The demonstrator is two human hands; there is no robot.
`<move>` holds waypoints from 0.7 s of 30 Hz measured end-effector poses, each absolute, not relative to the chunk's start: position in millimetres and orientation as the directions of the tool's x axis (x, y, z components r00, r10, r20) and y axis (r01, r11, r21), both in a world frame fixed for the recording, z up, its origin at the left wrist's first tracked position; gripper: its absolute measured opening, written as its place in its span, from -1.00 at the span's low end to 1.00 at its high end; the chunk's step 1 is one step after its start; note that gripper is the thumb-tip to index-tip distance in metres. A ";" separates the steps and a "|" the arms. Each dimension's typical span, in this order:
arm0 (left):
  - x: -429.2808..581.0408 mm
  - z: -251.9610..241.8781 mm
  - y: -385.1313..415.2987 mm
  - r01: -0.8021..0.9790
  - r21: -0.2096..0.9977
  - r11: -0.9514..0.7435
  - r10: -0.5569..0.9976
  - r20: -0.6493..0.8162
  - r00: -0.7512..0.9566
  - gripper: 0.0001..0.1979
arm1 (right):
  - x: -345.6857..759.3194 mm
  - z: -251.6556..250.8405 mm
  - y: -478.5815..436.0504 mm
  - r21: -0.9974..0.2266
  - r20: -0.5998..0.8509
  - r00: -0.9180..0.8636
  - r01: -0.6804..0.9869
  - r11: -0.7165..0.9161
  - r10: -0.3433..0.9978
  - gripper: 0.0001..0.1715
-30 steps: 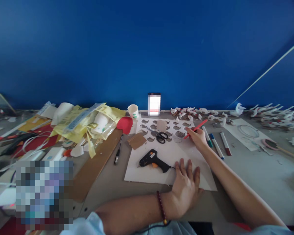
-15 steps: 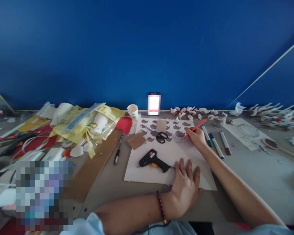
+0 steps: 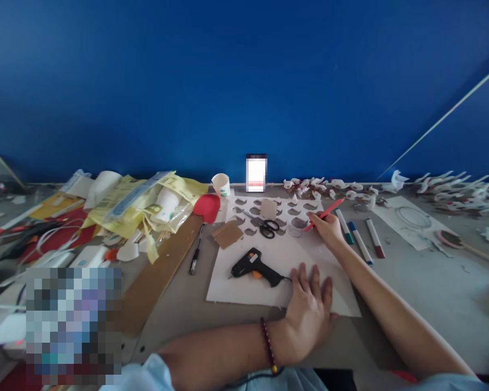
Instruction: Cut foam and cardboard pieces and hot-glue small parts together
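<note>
My right hand point(image 3: 328, 228) is closed around a slim red pencil point(image 3: 333, 206), its lower end near a round outline at the right of a white sheet point(image 3: 236, 288). The sheet has rows of leaf-like cut-out holes. My left hand point(image 3: 309, 312) lies flat with fingers spread across the sheet's near edge, a beaded bracelet on its wrist. Left of those fingers rests a black glue gun point(image 3: 255, 266). Black-handled scissors point(image 3: 268, 228) lie across the cut-outs, beside a small grey-beige square point(image 3: 268, 209) and a brown cardboard piece point(image 3: 227, 234).
Three markers point(image 3: 361, 243) lie right of my right hand. A black pen point(image 3: 196, 252) is left of the sheet. Farther back stand a paper cup point(image 3: 220, 185) and a lit phone point(image 3: 256, 174). Yellow packaging point(image 3: 134, 209) heaps up at left; white curled paper pieces point(image 3: 338, 187) line the back right.
The red pencil's upper end has tipped slightly to the right in my right hand. My left hand and the things on the sheet have stayed in place.
</note>
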State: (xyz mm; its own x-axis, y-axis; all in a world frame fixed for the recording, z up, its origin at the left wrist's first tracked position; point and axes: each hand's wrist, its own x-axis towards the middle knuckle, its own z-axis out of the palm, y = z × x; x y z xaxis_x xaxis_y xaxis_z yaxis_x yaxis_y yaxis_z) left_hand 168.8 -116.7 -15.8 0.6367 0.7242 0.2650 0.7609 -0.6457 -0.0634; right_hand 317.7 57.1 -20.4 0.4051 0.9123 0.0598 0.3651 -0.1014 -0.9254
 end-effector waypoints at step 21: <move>168.3 -15.1 -116.6 0.757 -0.043 -0.652 0.724 0.260 0.639 -0.39 | 317.9 -20.3 56.7 -0.911 0.074 0.404 0.400 -0.103 0.912 -0.59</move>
